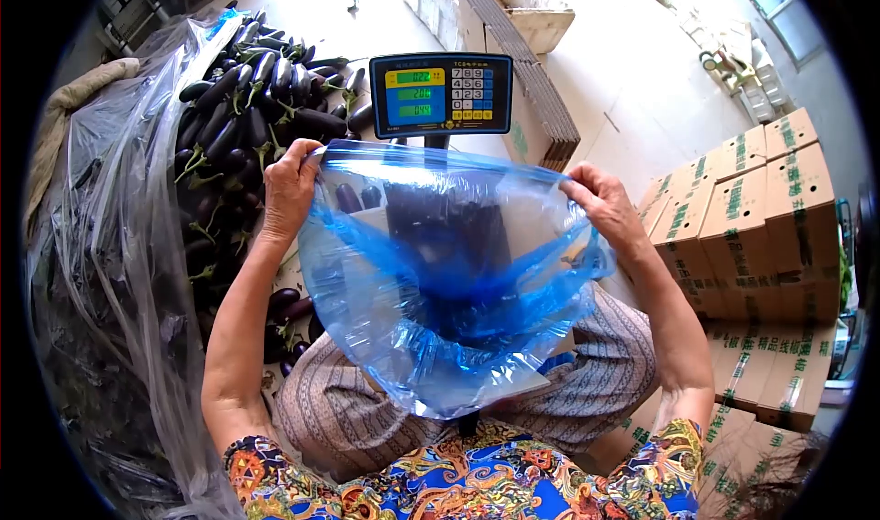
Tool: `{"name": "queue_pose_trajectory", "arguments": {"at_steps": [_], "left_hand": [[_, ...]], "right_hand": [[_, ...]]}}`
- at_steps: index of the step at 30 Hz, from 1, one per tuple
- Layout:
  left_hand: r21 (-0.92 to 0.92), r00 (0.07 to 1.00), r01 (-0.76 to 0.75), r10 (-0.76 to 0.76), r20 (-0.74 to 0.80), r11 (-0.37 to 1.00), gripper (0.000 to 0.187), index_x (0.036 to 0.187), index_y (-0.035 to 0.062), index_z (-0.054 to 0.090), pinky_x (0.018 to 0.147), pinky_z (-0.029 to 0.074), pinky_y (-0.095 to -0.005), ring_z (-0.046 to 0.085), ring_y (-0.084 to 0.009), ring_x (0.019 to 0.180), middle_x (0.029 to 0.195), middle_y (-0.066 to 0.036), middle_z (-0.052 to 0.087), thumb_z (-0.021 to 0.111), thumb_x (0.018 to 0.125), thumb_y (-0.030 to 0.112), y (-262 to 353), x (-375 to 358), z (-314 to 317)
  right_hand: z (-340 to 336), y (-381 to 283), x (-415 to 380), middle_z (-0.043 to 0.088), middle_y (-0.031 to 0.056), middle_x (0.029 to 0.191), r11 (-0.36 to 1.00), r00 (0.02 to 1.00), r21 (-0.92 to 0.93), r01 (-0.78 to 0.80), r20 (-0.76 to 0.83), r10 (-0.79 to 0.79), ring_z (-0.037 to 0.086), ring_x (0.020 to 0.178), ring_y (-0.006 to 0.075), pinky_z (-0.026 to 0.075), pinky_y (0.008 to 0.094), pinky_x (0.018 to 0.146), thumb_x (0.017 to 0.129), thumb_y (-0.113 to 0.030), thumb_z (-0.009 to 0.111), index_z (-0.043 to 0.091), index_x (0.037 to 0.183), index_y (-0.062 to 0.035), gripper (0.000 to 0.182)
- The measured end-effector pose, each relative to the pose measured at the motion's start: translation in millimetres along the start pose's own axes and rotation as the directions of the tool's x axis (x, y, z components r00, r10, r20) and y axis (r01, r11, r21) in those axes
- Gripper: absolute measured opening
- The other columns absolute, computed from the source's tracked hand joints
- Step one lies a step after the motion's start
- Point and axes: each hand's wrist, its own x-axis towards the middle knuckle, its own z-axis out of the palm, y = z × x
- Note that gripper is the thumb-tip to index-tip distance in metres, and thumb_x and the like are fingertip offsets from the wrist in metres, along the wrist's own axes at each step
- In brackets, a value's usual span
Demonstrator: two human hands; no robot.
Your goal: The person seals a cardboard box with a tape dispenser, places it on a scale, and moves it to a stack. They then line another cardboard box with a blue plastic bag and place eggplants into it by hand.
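A thin, see-through blue plastic bag is stretched wide between my hands above my lap. My left hand pinches its upper left edge. At the upper right edge, my right hand grips the same bag, fingers closed on the film. Just beyond the bag stands a digital scale display with lit green readouts and a keypad. The lower part of the scale shows only dimly through the plastic. Close to my left hand lies a large heap of dark purple eggplants.
Clear plastic sheeting covers part of the heap at left. Printed cardboard cartons are stacked at right. Flattened cardboard leans beside a white foam box behind the scale. Loose eggplants lie by my left knee.
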Motion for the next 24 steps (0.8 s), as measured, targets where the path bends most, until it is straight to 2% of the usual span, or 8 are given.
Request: {"name": "queue_pose_trajectory", "arguments": {"at_steps": [8,12,14,16,18,19,21,24], "left_hand": [[0.035,0.992,0.101,-0.103,0.070,0.994,0.014,0.091,0.0025,0.065,0.057,0.048,-0.0353,0.063,-0.0264,0.058,0.066,-0.016,0.061,0.064,0.093,0.016,-64.0,-2.2,58.4],[-0.025,0.946,0.182,-0.169,0.276,0.983,0.018,0.089,0.0032,0.067,0.058,0.048,-0.0350,0.065,-0.0203,0.061,0.072,-0.019,0.064,0.066,0.090,0.022,-109.9,-35.6,88.8],[-0.375,0.891,0.341,-0.170,0.420,0.862,0.025,0.093,0.0037,0.069,0.064,0.050,-0.0345,0.064,-0.0131,0.069,0.075,-0.015,0.069,0.067,0.090,0.029,-153.8,-76.6,107.5],[-0.107,0.818,0.327,-0.224,0.529,0.939,0.029,0.099,0.0011,0.070,0.072,0.051,-0.0322,0.062,-0.0106,0.079,0.080,-0.005,0.071,0.066,0.090,0.028,-196.6,-110.9,118.3],[0.268,0.703,0.306,-0.407,0.583,0.913,0.028,0.100,-0.0009,0.069,0.076,0.051,-0.0304,0.062,-0.0123,0.081,0.083,-0.001,0.070,0.065,0.090,0.024,-165.2,-117.2,88.0],[-0.181,0.763,0.493,-0.322,0.560,0.851,0.024,0.102,-0.0023,0.068,0.075,0.052,-0.0296,0.064,-0.0143,0.079,0.084,-0.004,0.071,0.063,0.090,0.018,-159.3,-122.4,70.5],[-0.080,0.743,0.589,-0.500,0.446,0.804,0.018,0.102,0.0007,0.068,0.067,0.049,-0.0259,0.061,-0.0097,0.074,0.080,-0.003,0.068,0.062,0.093,0.015,-145.3,-110.8,32.8],[-0.289,0.800,0.597,-0.526,0.288,0.748,0.027,0.115,0.0042,0.064,0.072,0.048,-0.0238,0.061,-0.0084,0.085,0.093,-0.002,0.068,0.063,0.095,0.022,-59.4,-81.8,-19.4]], "right_hand": [[52.7,77.8,71.7,0.069,0.0119,0.075,0.985,0.971,-0.171,-0.021,-0.239,-0.021,0.065,0.069,0.0173,0.052,0.0326,0.068,0.091,-0.018,0.064,0.069,0.094,0.0002,0.020],[49.6,143.4,88.1,0.070,0.0150,0.081,0.966,0.989,-0.211,-0.147,-0.055,0.139,0.069,0.076,0.0239,0.053,0.0347,0.073,0.087,-0.030,0.066,0.070,0.092,-0.0019,0.029],[39.7,166.4,84.7,0.071,0.0141,0.082,0.925,0.976,-0.317,-0.209,-0.002,0.220,0.068,0.078,0.0239,0.052,0.0346,0.073,0.084,-0.034,0.067,0.071,0.091,-0.0041,0.031],[30.0,175.2,66.4,0.070,0.0103,0.079,0.889,0.964,-0.395,-0.232,0.025,0.263,0.064,0.076,0.0168,0.051,0.0311,0.072,0.084,-0.030,0.069,0.071,0.091,-0.0040,0.027],[11.7,182.8,47.6,0.071,0.0158,0.087,0.766,0.953,-0.622,-0.165,0.100,0.287,0.068,0.082,0.0302,0.053,0.0384,0.076,0.084,-0.029,0.067,0.071,0.094,-0.0055,0.026],[3.4,178.4,35.6,0.070,0.0179,0.091,0.673,0.954,-0.728,-0.128,0.094,0.283,0.067,0.086,0.0352,0.053,0.0419,0.078,0.085,-0.026,0.065,0.071,0.096,-0.0057,0.024],[-8.3,149.8,17.7,0.067,0.0205,0.096,0.547,0.971,-0.829,-0.118,0.019,0.237,0.065,0.090,0.0410,0.052,0.0478,0.081,0.087,-0.021,0.062,0.069,0.099,-0.0056,0.021],[-14.1,86.8,-5.8,0.069,0.0173,0.089,0.781,0.996,-0.619,0.083,0.043,-0.072,0.067,0.085,0.0332,0.055,0.0426,0.076,0.091,-0.016,0.061,0.069,0.093,-0.0017,0.016]]}}
